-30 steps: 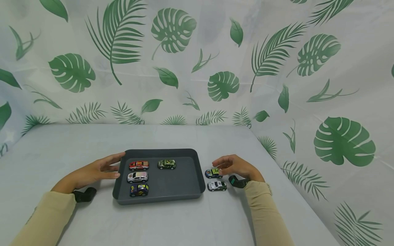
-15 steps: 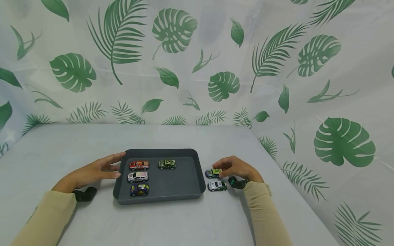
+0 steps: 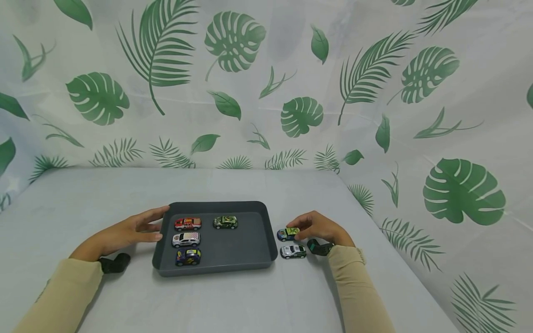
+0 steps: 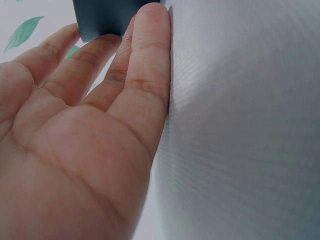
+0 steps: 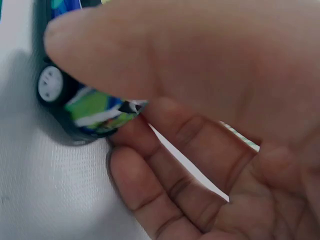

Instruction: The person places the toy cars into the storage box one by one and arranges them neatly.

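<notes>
My right hand [image 3: 322, 227] pinches the rear of a green-and-blue toy car [image 3: 287, 234] between thumb and fingers. The car stands on the white table just right of the grey tray [image 3: 233, 267]. Close up in the right wrist view, the thumb covers part of the toy car [image 5: 95, 111], and one white wheel shows. A silver toy car [image 3: 293, 251] sits directly in front of it. My left hand [image 3: 125, 232] touches the tray's left rim with fairly straight fingers. In the left wrist view, the fingertips of the left hand [image 4: 95, 130] rest against the tray's dark wall [image 4: 102, 20].
Inside the tray, a red toy car [image 3: 188, 224], a white one [image 3: 186, 239] and a dark blue one [image 3: 188, 257] form a column at the left. A camouflage-green toy car [image 3: 225, 222] stands at the tray's back middle. Leaf-print cloth [image 3: 250, 101] hangs behind the table.
My right thumb and fingers have shifted slightly toward the rear of the green-and-blue car, showing more of its top. The left hand and tray stay as they were.
</notes>
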Demonstrator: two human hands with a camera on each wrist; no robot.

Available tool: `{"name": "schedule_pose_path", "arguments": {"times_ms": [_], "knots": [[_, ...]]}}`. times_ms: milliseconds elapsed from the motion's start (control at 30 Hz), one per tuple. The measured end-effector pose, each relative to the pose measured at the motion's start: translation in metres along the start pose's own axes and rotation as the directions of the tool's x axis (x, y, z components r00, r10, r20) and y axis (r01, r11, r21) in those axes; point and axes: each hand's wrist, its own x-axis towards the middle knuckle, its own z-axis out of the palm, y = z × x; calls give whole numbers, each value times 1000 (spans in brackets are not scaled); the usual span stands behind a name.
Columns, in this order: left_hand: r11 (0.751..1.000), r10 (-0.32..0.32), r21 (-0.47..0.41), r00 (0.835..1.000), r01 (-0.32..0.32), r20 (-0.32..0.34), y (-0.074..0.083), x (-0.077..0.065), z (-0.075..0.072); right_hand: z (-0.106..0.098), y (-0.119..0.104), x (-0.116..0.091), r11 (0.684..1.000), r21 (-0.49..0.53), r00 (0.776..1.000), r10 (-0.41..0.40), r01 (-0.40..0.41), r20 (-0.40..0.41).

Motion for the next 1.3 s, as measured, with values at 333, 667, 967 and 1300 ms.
{"name": "schedule_pose_path", "arguments": {"times_ms": [333,667,967,1300], "knots": [[1000,4,-3,1000,-4,-1,-1,1,0,-1,-4,-2,1000,-13,998,14,-15,-53],[1000,5,-20,1000,-5,2,0,1,0,-3,-18,-6,999,-51,995,-20,15,-97],[1000,10,-25,1000,-10,2,1,1,0,-2,-32,-4,995,-73,992,-76,68,-102],[999,16,-31,1000,-16,7,1,1,0,2,-46,-4,987,-106,987,-134,125,-87]]}}
